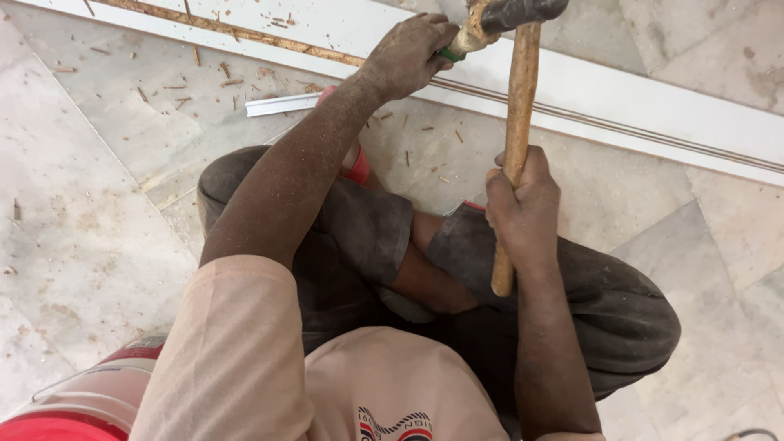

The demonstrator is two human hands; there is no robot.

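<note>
Nearest, at the lower left, sits a round red and white plastic bucket. The person squats on a mottled grey marble floor strewn with wood chips. The right hand is clenched round the worn, rough wooden handle of a hammer, whose dark metal head sits at the far top edge. The dusty left hand is closed round a chisel with a battered handle and green collar, set against a long white board with a splintered groove. A short white strip lies left of it.
</note>
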